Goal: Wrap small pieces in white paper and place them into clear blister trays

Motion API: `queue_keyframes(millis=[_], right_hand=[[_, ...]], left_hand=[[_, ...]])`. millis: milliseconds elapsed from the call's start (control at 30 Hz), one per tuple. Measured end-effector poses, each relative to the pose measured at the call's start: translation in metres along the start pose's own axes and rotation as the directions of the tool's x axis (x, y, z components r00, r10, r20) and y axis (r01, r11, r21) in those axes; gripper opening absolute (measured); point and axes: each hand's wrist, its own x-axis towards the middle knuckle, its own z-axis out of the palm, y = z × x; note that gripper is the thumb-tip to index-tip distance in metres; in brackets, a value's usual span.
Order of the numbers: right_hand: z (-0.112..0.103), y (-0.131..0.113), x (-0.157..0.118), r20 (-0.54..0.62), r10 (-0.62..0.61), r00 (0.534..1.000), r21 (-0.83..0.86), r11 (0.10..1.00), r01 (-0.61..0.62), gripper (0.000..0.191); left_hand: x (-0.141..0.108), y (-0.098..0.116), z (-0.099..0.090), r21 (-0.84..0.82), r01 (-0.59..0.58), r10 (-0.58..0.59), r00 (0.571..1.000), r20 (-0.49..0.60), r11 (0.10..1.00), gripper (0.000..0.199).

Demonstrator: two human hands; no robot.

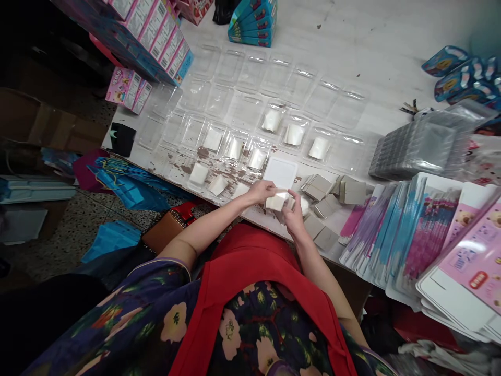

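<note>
Near the table's front edge, my left hand [261, 192] and my right hand [293, 210] pinch a small cream-white packet [276, 201] between them, with clear film around it. Just behind the hands lies a white card [280, 172]. Wrapped white packets [199, 173] rest on the table to the left of my left hand. Several clear plastic trays [247, 110] stand in rows farther back, some with a white packet [295, 134] inside. Small grey card stacks [316, 187] lie beside my right hand.
Printed cards [395, 235] stand in a long row at the right, before a stack of clear trays [415, 141]. Pink boxes [156, 36] are piled at the back left. A black box [122, 139] sits at the left edge.
</note>
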Motion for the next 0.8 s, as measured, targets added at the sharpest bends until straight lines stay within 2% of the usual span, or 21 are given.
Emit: queue_keyframes(millis=[67,167,300,400,467,567,667,800], right_hand=[[-0.008,-0.002,-0.002,-0.116,-0.029,0.993,-0.001,1.000,0.029,0.058],[-0.022,-0.004,-0.007,-0.150,-0.004,0.989,0.034,0.999,0.009,0.053],[-0.033,-0.002,-0.015,-0.151,0.078,0.985,0.099,0.993,-0.064,0.057],[-0.036,0.001,-0.020,-0.176,0.136,0.975,0.141,0.984,-0.111,0.059],[-0.037,0.004,-0.022,-0.177,0.157,0.972,0.177,0.976,-0.125,0.057],[-0.041,0.007,-0.024,-0.112,0.191,0.975,0.277,0.948,-0.154,0.053],[-0.046,0.007,-0.027,0.013,0.223,0.975,0.411,0.888,-0.208,0.044],[-0.049,0.005,-0.030,0.169,0.217,0.962,0.514,0.813,-0.273,0.028]], left_hand=[[0.021,0.006,-0.010,0.192,-0.047,0.062,0.995,-0.073,0.980,0.009],[0.053,0.016,-0.017,0.333,-0.098,0.118,0.992,-0.042,0.938,0.013],[0.086,0.021,-0.008,0.500,-0.169,0.188,0.982,0.012,0.849,0.016],[0.095,0.019,0.002,0.636,-0.170,0.241,0.970,-0.026,0.752,0.022],[0.094,0.016,0.004,0.685,-0.156,0.296,0.951,-0.091,0.712,0.029],[0.082,0.012,-0.001,0.650,-0.110,0.319,0.923,-0.213,0.752,0.042],[0.059,0.005,-0.017,0.539,-0.106,0.299,0.911,-0.284,0.836,0.036],[0.018,-0.015,-0.037,0.404,-0.064,0.208,0.923,-0.324,0.912,0.027]])
